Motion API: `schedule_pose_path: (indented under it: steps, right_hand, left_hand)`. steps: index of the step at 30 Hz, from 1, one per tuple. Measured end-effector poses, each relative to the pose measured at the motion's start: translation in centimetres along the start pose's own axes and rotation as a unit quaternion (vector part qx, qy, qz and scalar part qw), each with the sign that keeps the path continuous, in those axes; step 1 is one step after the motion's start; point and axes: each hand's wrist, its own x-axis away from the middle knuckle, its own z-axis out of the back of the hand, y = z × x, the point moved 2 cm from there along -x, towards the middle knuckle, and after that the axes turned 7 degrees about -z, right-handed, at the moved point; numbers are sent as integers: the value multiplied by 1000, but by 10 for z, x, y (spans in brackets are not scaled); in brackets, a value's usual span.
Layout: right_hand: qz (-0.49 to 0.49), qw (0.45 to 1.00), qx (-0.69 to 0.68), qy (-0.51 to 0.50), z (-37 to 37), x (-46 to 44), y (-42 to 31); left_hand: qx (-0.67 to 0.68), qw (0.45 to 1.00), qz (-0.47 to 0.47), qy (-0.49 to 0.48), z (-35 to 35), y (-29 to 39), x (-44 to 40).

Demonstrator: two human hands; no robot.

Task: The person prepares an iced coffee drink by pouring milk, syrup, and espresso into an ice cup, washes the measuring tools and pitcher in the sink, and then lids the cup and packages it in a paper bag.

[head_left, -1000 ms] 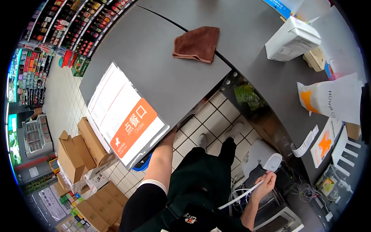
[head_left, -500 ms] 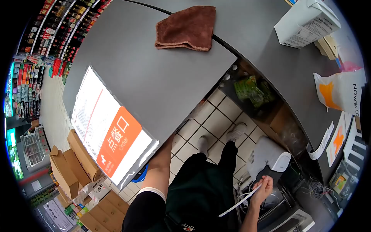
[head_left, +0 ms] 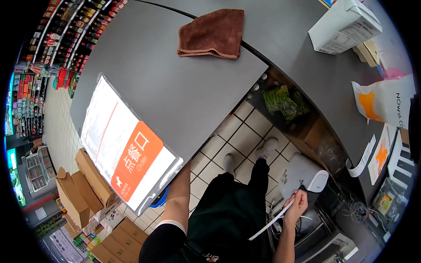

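Observation:
My right hand point(head_left: 296, 207) is closed, its fingers pinching a long narrow white strip point(head_left: 271, 224); its material is unclear. The strip slants down and left toward my dark apron point(head_left: 223, 219). Just above that hand stands a white rounded machine point(head_left: 302, 175), with a small dark piece between it and my fingers. My left forearm point(head_left: 177, 199) reaches under the counter's edge, beside the order sign point(head_left: 138, 158); the hand itself is hidden there. The sign, white and orange, lies at the edge of the grey counter point(head_left: 175, 96).
A brown cloth point(head_left: 210, 34) lies on the counter. On the right side are a white carton point(head_left: 344, 28), a paper bag point(head_left: 381, 101), a curled paper slip point(head_left: 363, 158) and tangled cables point(head_left: 357, 211). Cardboard boxes point(head_left: 81, 193) stand on the floor at left. Green packets point(head_left: 285, 103) sit on a shelf.
My right hand has shifted slightly up and left, still gripping the white strip. Less of the dark piece shows beside the machine. The view has moved a little.

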Motion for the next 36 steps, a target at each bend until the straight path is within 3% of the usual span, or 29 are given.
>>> schedule_pose_path:
  steps: [5, 6, 7, 8, 9, 11, 12, 14, 16, 18, 19, 20, 22, 23, 24, 26, 27, 28, 30, 31, 32, 36]
  right_hand:
    - [62, 997, 34, 16, -4, -4, -9]
    - [100, 992, 69, 23, -3, -4, -14]
    - [70, 996, 51, 17, -12, 2, -31]
    - [72, 996, 46, 20, -19, 1, -40]
    - [88, 995, 53, 7, -23, 3, -48]
    - [90, 994, 36, -43, -35, 9, -78]
    - [71, 994, 12, -80, -43, 18, -97]
    - [41, 981, -74, -176, -58, 32, -138]
    - [79, 962, -27, -258, -67, 53, -185]
    - [260, 923, 14, -285, -70, 63, -220]
    - [280, 915, 26, -289, -66, 67, -241]
    - [244, 917, -11, -316, -62, 72, -256]
    - [188, 922, 6, -339, -55, 86, -286]
    - [351, 865, 86, -348, -55, 85, -291]
    - [324, 867, 125, -357, -54, 97, -297]
    - [492, 807, 158, -286, -67, 106, -297]
    - [495, 808, 158, -279, -65, 99, -295]
    - [440, 831, 167, -296, -64, 87, -292]
    - [386, 851, 176, -309, -54, 81, -308]
    - [296, 875, 90, -374, -45, 78, -321]
    - [201, 880, -2, -430, -38, 75, -336]
    - [125, 861, 45, -490, -6, 40, -377]
  left_hand:
    - [201, 979, -20, 1, 36, 7, 75]
    - [238, 968, -78, 20, 54, 18, 110]
    - [233, 950, -199, 66, 80, 37, 152]
    - [218, 895, -359, 148, 109, 60, 195]
    - [249, 892, -362, 102, 128, 72, 220]
    - [446, 841, -287, -108, 153, 84, 246]
    - [536, 780, -226, -232, 169, 94, 257]
    - [606, 671, -199, -379, 198, 115, 259]
    - [655, 556, -199, -471, 227, 146, 265]
    - [674, 479, -243, -507, 252, 184, 278]
    - [692, 438, -270, -505, 260, 203, 285]
    - [677, 451, -301, -497, 271, 224, 291]
    - [702, 426, -299, -486, 292, 261, 313]
    - [703, 422, -312, -481, 297, 276, 319]
    - [688, 442, -316, -481, 301, 288, 324]
    - [671, 489, -331, -447, 300, 313, 335]
    - [658, 510, -368, -414, 300, 325, 344]
    - [631, 555, -396, -370, 299, 336, 350]
    - [569, 631, -498, -171, 310, 355, 353]
    - [488, 675, -553, -32, 324, 360, 353]
    - [451, 672, -587, 32, 344, 367, 362]
    - [116, 541, -832, -34, 375, 408, 409]
